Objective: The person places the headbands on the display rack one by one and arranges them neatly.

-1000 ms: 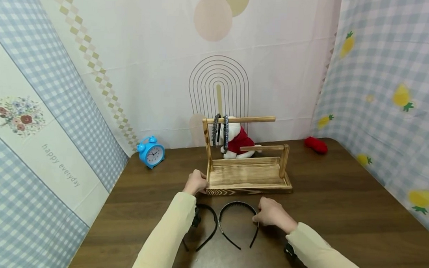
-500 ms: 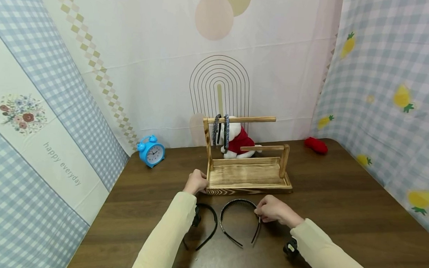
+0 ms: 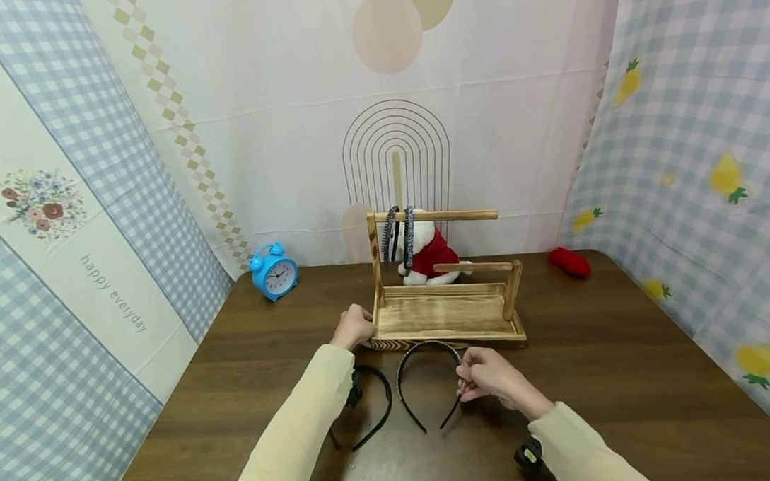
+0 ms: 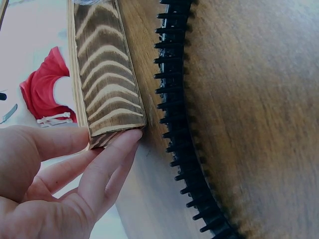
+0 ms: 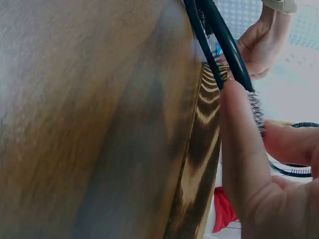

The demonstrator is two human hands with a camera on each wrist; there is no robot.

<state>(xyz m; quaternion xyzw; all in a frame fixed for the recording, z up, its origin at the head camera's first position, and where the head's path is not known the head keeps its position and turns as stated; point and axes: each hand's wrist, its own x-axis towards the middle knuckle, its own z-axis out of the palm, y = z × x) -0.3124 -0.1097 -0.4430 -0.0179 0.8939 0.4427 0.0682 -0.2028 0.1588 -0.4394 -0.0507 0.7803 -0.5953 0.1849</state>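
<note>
My left hand [image 3: 354, 327] pinches the front left corner of a wooden rack [image 3: 442, 317], thumb on one side and fingers on the other in the left wrist view. The rack has a shallow tray base, a tall bar and a shorter bar. Several sparkly headbands [image 3: 409, 238] hang from the tall bar. Between thumb and fingers, my right hand [image 3: 491, 375] holds a black headband [image 5: 229, 45] with a glittery band by one side, its arch overlapping the rack's front edge in the head view. A second black headband [image 3: 390, 402] with teeth lies on the table beside my left forearm.
Behind the rack sits a white plush toy [image 3: 437, 254] in red clothing. A blue alarm clock [image 3: 275, 273] stands at the back left of the brown table [image 3: 610, 361]. Near the back right corner lies a small red soft object [image 3: 569, 262]. Printed cloths hang around the table.
My right hand has raised the headband off the table and moved it slightly toward the rack. My left hand keeps its grip on the rack's corner.
</note>
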